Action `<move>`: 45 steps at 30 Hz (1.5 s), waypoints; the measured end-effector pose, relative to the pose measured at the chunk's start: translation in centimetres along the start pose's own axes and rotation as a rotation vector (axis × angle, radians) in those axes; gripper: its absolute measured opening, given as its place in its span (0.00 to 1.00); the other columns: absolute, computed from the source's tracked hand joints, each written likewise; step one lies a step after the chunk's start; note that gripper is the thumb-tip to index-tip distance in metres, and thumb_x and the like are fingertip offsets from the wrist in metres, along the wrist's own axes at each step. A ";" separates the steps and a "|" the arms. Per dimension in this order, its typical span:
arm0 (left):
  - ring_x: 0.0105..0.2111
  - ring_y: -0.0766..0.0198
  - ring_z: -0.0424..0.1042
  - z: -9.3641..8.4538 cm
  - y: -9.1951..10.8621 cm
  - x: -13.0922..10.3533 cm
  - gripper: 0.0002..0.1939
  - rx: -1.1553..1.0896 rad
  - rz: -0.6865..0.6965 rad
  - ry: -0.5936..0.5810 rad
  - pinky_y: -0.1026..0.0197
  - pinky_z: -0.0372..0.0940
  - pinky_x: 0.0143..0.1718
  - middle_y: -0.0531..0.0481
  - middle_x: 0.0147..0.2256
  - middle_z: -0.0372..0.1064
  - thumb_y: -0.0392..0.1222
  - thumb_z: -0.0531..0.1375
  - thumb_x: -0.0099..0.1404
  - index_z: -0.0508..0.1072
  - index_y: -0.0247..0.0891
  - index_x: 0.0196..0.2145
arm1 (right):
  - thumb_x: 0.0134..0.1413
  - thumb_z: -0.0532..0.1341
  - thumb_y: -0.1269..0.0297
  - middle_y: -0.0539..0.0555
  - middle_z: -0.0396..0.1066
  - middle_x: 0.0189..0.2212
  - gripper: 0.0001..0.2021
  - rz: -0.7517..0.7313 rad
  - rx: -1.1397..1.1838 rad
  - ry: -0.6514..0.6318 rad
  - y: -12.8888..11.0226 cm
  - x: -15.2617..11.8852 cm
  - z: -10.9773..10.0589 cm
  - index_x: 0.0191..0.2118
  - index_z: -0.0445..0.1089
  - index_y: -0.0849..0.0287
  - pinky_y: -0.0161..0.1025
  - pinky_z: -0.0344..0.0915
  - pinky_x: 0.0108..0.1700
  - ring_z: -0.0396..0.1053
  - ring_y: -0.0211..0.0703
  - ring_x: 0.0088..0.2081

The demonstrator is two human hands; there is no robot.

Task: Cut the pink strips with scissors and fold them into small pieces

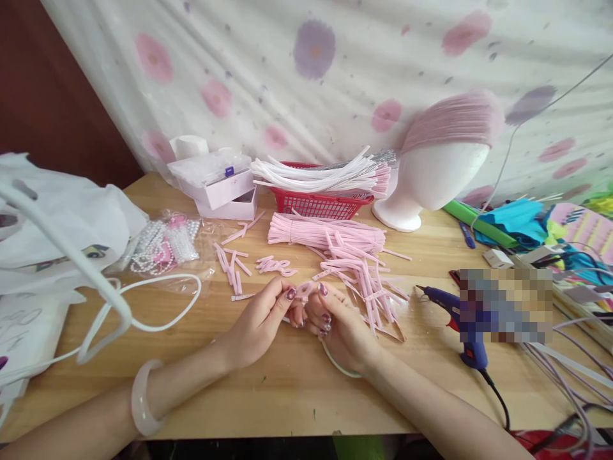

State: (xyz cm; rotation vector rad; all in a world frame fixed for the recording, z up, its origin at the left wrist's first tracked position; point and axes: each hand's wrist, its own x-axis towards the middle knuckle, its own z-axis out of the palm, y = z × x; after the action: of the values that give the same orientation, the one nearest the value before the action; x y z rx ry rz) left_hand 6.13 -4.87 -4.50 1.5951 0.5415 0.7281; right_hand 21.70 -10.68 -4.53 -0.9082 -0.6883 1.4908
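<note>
Between my fingertips is a small looped pink piece [304, 291], pinched from both sides above the wooden table [268, 396]. My left hand [263, 316] holds its left end between thumb and forefinger. On the other side, my right hand [342, 326] grips it with the thumb, its other fingers curled below. A pale round rim [335, 365] shows partly under my right hand. Just beyond lie small twisted pink pieces [274, 265], short pink lengths [232, 268], bent pink strips [366, 284] and a tied bundle of pink stems [325, 231].
A red basket [318, 204] of white stems stands at the back, beside white boxes [227, 198] and a foam head [431, 172]. A blue glue gun [445, 303] lies right, near cables. Bagged beads [165, 246] and a looping white cable [191, 319] are left.
</note>
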 end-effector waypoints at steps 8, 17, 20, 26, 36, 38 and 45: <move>0.27 0.64 0.68 -0.3 -0.4 -0.2 0.09 0.220 -0.012 0.042 0.60 0.63 0.34 0.55 0.25 0.66 0.42 0.50 0.71 0.62 0.40 0.32 | 0.49 0.70 0.47 0.44 0.61 0.18 0.19 -0.153 -0.324 0.098 -0.3 1.0 -1.1 0.29 0.69 0.58 0.33 0.51 0.23 0.52 0.33 0.19; 0.26 0.64 0.69 -0.5 -0.5 0.2 0.08 0.178 -0.028 0.066 0.61 0.64 0.32 0.57 0.23 0.67 0.42 0.50 0.70 0.59 0.42 0.31 | 0.51 0.69 0.48 0.43 0.60 0.17 0.19 -0.176 -0.414 0.074 -0.3 0.4 -0.6 0.27 0.67 0.58 0.33 0.51 0.24 0.53 0.32 0.19; 0.26 0.64 0.69 -0.6 -0.4 0.0 0.09 0.188 -0.031 0.006 0.61 0.63 0.33 0.56 0.23 0.68 0.43 0.49 0.71 0.60 0.42 0.31 | 0.51 0.69 0.46 0.44 0.61 0.17 0.20 -0.156 -0.366 0.056 -0.3 0.6 -0.8 0.26 0.66 0.58 0.33 0.53 0.24 0.55 0.33 0.19; 0.24 0.65 0.66 -0.5 -0.3 -0.2 0.10 0.225 -0.023 -0.036 0.61 0.62 0.31 0.57 0.23 0.66 0.44 0.48 0.72 0.59 0.42 0.31 | 0.52 0.67 0.45 0.45 0.62 0.18 0.21 -0.097 -0.274 -0.003 0.4 0.7 -1.3 0.25 0.66 0.58 0.33 0.52 0.23 0.56 0.32 0.18; 0.25 0.66 0.66 -0.7 0.0 -0.5 0.10 0.281 0.096 -0.129 0.63 0.62 0.30 0.56 0.25 0.66 0.42 0.47 0.73 0.60 0.42 0.32 | 0.46 0.73 0.52 0.43 0.60 0.17 0.18 -0.075 -0.112 0.000 0.0 0.6 -0.9 0.25 0.67 0.58 0.33 0.48 0.24 0.49 0.30 0.18; 0.26 0.66 0.68 -0.9 0.0 -0.5 0.11 0.353 0.116 -0.128 0.63 0.63 0.32 0.55 0.26 0.67 0.41 0.46 0.73 0.62 0.41 0.32 | 0.47 0.73 0.53 0.44 0.63 0.18 0.18 -0.081 -0.110 0.006 0.0 0.6 -1.0 0.25 0.68 0.59 0.33 0.48 0.24 0.51 0.30 0.18; 0.26 0.65 0.68 -0.9 -0.7 -0.3 0.09 0.645 0.323 -0.045 0.64 0.62 0.29 0.54 0.27 0.68 0.36 0.48 0.72 0.62 0.41 0.33 | 0.46 0.74 0.54 0.43 0.62 0.17 0.18 -0.063 -0.045 0.018 0.0 0.7 -0.8 0.25 0.67 0.58 0.31 0.52 0.23 0.53 0.30 0.18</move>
State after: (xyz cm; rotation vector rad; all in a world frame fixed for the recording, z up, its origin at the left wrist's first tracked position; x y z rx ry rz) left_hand 5.35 -4.30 -5.20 2.3323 0.5198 0.7981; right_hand 22.39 -10.07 -5.11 -0.9246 -0.7334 1.4153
